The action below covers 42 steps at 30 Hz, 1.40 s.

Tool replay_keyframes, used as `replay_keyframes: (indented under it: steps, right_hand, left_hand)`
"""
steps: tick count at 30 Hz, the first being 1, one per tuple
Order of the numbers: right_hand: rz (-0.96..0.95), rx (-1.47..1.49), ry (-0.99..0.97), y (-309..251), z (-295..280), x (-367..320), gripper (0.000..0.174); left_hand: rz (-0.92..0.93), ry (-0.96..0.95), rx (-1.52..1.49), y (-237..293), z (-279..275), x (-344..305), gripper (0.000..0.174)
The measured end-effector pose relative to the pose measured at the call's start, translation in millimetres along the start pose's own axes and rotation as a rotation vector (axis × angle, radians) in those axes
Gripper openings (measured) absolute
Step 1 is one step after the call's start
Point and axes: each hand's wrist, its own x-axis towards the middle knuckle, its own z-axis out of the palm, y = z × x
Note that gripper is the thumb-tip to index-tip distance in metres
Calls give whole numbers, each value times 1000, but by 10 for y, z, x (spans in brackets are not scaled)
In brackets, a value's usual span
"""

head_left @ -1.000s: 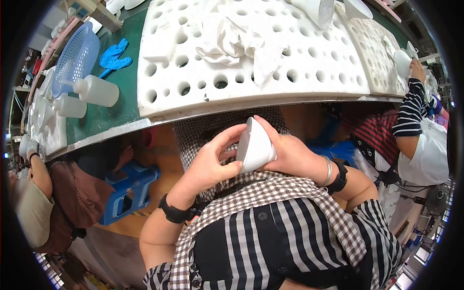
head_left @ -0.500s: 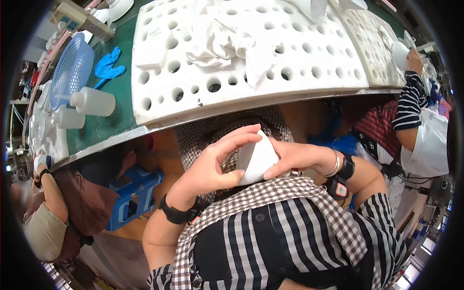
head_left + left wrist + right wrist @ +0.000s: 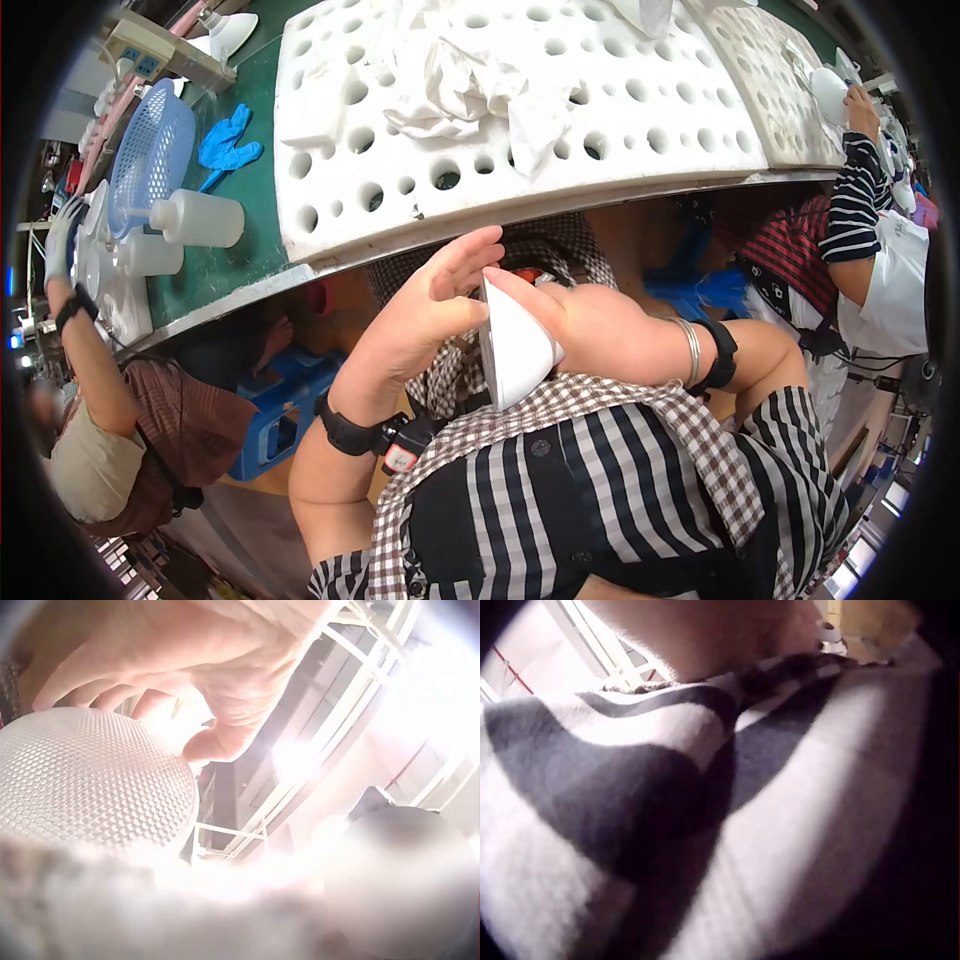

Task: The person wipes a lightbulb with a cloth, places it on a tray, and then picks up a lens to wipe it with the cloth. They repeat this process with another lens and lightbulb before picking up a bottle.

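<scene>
A white cone-shaped reflector lamp bulb [image 3: 520,352] is held in front of the apron, its flat face turned to the left. My right hand [image 3: 605,328] grips its narrow back end, hiding the base. On the face side, my left hand [image 3: 425,315] has its fingers stretched upward, with the thumb tip right at the rim. The left wrist view shows the bulb's dimpled lens [image 3: 97,776] close up, the left hand [image 3: 202,660] arched over it. Striped shirt cloth [image 3: 667,795] fills most of the right wrist view.
A white foam block [image 3: 400,215] full of round holes lies on the green bench, bearing a crumpled white cloth [image 3: 460,95]. To the left are a blue basket [image 3: 150,140], a blue glove [image 3: 228,145] and a white bottle [image 3: 205,218]. People sit on both sides.
My left fingers have straightened and lifted from around the bulb's face. The right hand has rolled over with the bulb, which now tilts more steeply. At the left, another person's gloved hand has risen.
</scene>
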Motion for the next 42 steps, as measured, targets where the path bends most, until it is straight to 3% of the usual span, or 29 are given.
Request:
replay_keyframes:
  steps: [3, 5, 8, 10, 13, 15, 17, 18, 20, 23, 30, 33, 36, 40, 42]
  right_hand:
    - [-54, -248, 94, 8, -51, 2, 93]
    - [-76, -355, 170, 42, -36, 12, 90]
    - [-17, -237, 157, 121, 11, 18, 102]
    - [91, 332, -83, 192, 0, 0, 113]
    - [134, 412, -168, 258, -9, 38, 122]
    - [214, 391, -174, 184, -8, 46, 121]
    - [186, 211, 25, 174, 51, 68, 118]
    - [181, 208, 20, 195, 78, 64, 118]
    - [49, 28, 118, 237, 141, 35, 115]
    - [20, -35, 60, 172, 116, 6, 115]
    - [77, -82, 9, 100, 34, -25, 115]
    - [97, 175, 30, 168, 34, -38, 119]
    - [140, 574, -120, 334, 111, -33, 119]
    - [185, 565, -187, 257, 57, 16, 114]
    - [206, 463, -126, 219, 115, 19, 108]
  left_hand:
    - [-5, -36, -53, 74, 7, -38, 87]
    - [142, 5, 39, 63, 46, -40, 92]
    - [175, -68, 42, -190, -28, 51, 101]
    - [177, -125, 59, -326, -46, 66, 108]
    - [144, -124, -35, -379, -58, 85, 107]
    - [160, -134, -28, -340, -37, 79, 105]
    - [197, -79, 97, -254, 6, 34, 101]
    - [201, -73, 95, -231, 18, 21, 101]
    - [152, -32, 117, -211, 37, -3, 97]
    - [81, -2, 7, -192, 19, 29, 93]
    - [123, -52, 45, -185, 13, 68, 89]
    - [159, -126, 109, -203, 18, -34, 93]
    - [148, -143, 107, -203, 50, -58, 95]
    - [116, -109, 142, -211, 59, -72, 95]
    - [85, -72, 114, -159, 100, -58, 95]
